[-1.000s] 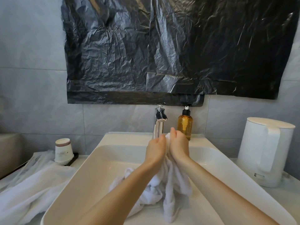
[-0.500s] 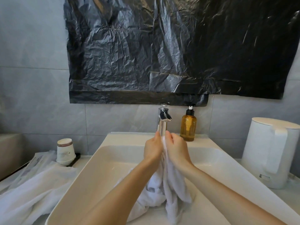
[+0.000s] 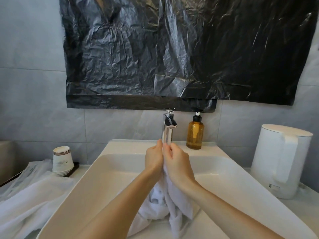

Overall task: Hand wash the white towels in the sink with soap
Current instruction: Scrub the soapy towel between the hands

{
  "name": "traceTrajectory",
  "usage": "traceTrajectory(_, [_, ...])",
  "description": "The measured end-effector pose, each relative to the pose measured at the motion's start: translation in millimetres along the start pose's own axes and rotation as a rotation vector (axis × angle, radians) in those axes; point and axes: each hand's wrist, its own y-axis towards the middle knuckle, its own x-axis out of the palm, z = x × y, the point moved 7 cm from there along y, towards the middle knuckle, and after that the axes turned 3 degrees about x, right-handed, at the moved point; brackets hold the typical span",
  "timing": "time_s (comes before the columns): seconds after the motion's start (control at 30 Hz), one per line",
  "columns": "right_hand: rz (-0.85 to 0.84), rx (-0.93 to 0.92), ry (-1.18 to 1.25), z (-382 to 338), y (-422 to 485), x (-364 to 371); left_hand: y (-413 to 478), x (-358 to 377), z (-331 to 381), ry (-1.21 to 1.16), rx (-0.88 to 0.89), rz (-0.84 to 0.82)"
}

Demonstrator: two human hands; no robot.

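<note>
I see the fingers (image 3: 159,145) of the left hand (image 3: 153,159) and those of the right hand (image 3: 177,163) curled tight around a bunched fold of the white terry towel (image 3: 174,197), palms facing, just in front of the chrome faucet (image 3: 168,128). The rest of it hangs into the white rectangular ceramic sink (image 3: 82,183). An amber pump soap bottle (image 3: 195,135) stands on the back ledge; a second white towel (image 3: 31,200) lies left of the basin.

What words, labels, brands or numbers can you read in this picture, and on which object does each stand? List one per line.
No text here can be read.
On the paper cups: a small dark print on the side, too blurred to read.
On the kettle: a small mark near the base, too small to read.
On the soap bottle: no label shows.
</note>
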Motion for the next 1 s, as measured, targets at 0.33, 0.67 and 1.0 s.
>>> traceTrajectory(0.33, [0.062,0.09,0.104,3,24,-6,-9,4,7,-0.008,-0.048,-0.06])
traceTrajectory(0.67, [0.12,0.158,0.069,11,27,-18,-12,14,8,-0.027,-0.006,-0.139])
traceTrajectory(1.0, [0.105,-0.014,0.041,3,13,-16,-5,11,4,0.0,0.029,-0.017])
